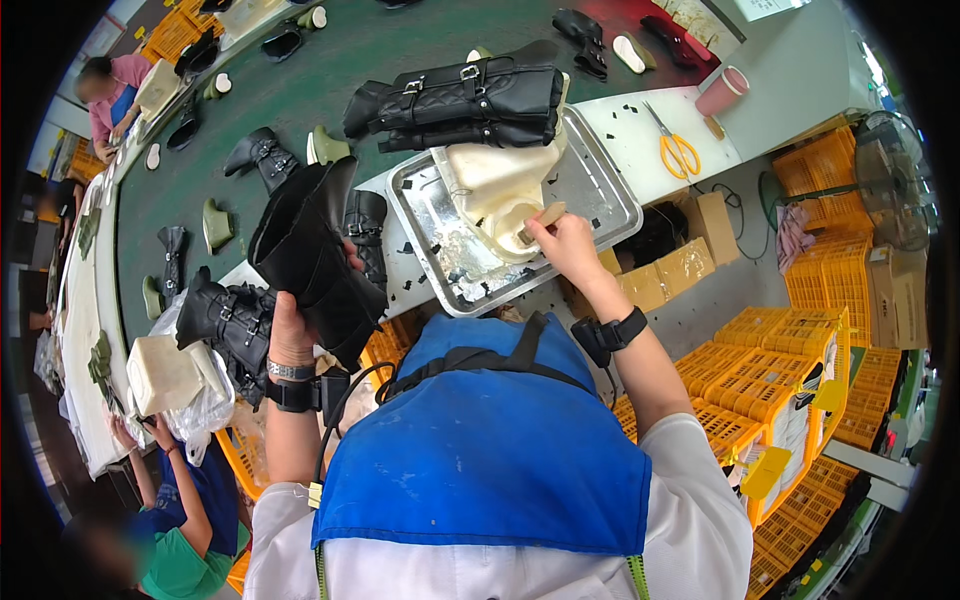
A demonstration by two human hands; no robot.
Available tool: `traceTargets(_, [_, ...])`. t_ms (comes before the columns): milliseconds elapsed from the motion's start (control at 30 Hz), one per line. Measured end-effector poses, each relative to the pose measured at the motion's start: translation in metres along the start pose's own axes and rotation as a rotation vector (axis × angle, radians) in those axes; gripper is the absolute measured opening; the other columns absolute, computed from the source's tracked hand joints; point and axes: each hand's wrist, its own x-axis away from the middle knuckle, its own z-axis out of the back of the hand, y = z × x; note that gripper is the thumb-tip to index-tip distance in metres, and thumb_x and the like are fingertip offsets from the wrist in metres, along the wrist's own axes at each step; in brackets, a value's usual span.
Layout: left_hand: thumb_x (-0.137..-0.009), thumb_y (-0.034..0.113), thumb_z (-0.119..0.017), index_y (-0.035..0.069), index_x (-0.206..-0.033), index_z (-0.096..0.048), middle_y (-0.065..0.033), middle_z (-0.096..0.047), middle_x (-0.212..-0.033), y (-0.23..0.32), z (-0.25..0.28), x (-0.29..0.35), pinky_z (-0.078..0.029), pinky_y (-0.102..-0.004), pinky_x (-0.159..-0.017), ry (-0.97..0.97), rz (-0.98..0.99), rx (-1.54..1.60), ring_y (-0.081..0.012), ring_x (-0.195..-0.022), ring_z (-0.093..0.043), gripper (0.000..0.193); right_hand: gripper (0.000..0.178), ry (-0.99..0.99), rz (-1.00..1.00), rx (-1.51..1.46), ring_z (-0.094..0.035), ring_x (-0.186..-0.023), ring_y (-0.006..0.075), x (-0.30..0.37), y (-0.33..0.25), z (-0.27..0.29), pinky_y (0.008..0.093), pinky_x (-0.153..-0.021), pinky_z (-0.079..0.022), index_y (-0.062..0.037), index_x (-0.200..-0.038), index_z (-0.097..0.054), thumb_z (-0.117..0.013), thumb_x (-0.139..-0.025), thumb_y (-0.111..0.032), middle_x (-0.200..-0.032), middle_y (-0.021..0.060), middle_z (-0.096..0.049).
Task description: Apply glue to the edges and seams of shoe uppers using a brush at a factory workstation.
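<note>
My left hand (290,332) is closed round a black boot shaft (312,255), tilted with its wide opening up and to the left. Fingertips show on its far side. In my right hand (568,248) is a short, flat, pale brush handle (547,217); its lower end dips into the opening of a cream plastic jug (500,175), so the tip is hidden. Dried residue coats the jug, which lies in a metal tray (622,185). Several quilted black boot shafts with buckles (460,95) lie stacked across the jug's far end.
Orange-handled scissors (680,155) and a pink cup (722,92) lie right of the tray. More black boots (262,158) and green shoe forms (216,226) rest on the green belt (300,85). Orange crates (765,360) stand right. Co-workers sit at far left and lower left.
</note>
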Motion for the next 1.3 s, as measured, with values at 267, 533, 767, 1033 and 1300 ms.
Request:
traceTargets(267, [-0.053, 0.062, -0.076, -0.001, -0.127, -0.042, -0.0151, -0.055, -0.113, 0.029, 0.002, -0.009, -0.043, -0.0371, -0.090, -0.336, 0.252, -0.237, -0.0241, -0.103, -0.054, 0.103, 0.029, -0.055, 0.050, 0.113, -0.060, -0.064, 0.0371, 0.002, -0.015, 0.026, 0.0413, -0.060, -0.047, 0.0028, -0.075, -0.065, -0.063, -0.079, -0.026, -0.065, 0.0218, -0.060])
traceTargets(533, [-0.058, 0.059, -0.075, -0.005, -0.125, -0.042, -0.0175, -0.057, -0.112, 0.000, -0.003, -0.017, -0.044, -0.0402, -0.091, -0.530, 0.443, -0.141, -0.0265, -0.103, -0.056, 0.098, 0.027, -0.085, -0.258, -0.619, -0.051, -0.057, 0.0052, -0.008, -0.014, 0.056, 0.0185, -0.054, -0.043, 0.0007, -0.098, -0.063, -0.057, -0.089, -0.024, -0.072, 0.0022, -0.061])
traceTargets(767, [-0.058, 0.056, -0.075, -0.004, -0.128, -0.039, -0.0191, -0.056, -0.115, -0.024, -0.006, -0.018, -0.043, -0.0411, -0.092, -0.547, 0.517, -0.024, -0.0283, -0.105, -0.056, 0.099, 0.023, -0.292, 0.083, -0.832, -0.053, -0.062, 0.0076, -0.007, -0.120, 0.058, 0.0217, -0.059, -0.044, 0.0007, -0.101, -0.061, -0.057, -0.088, -0.018, -0.074, 0.0051, -0.062])
traceTargets(1033, [-0.056, 0.058, -0.075, -0.004, -0.126, -0.042, -0.0182, -0.057, -0.112, -0.020, -0.010, -0.013, -0.044, -0.0394, -0.092, -0.529, 0.518, 0.010, -0.0261, -0.104, -0.056, 0.099, 0.009, -0.213, 0.614, -0.304, -0.061, -0.066, 0.0159, -0.002, -0.144, 0.047, 0.0262, -0.062, -0.047, 0.0000, -0.085, -0.065, -0.067, -0.077, -0.004, -0.077, 0.0072, -0.065])
traceTargets(1300, [-0.054, 0.046, -0.082, -0.003, -0.126, -0.043, -0.0141, -0.055, -0.117, -0.012, -0.009, -0.004, -0.040, -0.0348, -0.094, -0.461, 0.435, -0.013, -0.0216, -0.107, -0.052, 0.095, 0.008, -0.136, 0.486, -0.311, -0.062, -0.066, 0.0166, 0.005, -0.123, 0.036, 0.0257, -0.062, -0.048, -0.0009, -0.084, -0.066, -0.067, -0.077, -0.005, -0.076, 0.0084, -0.066])
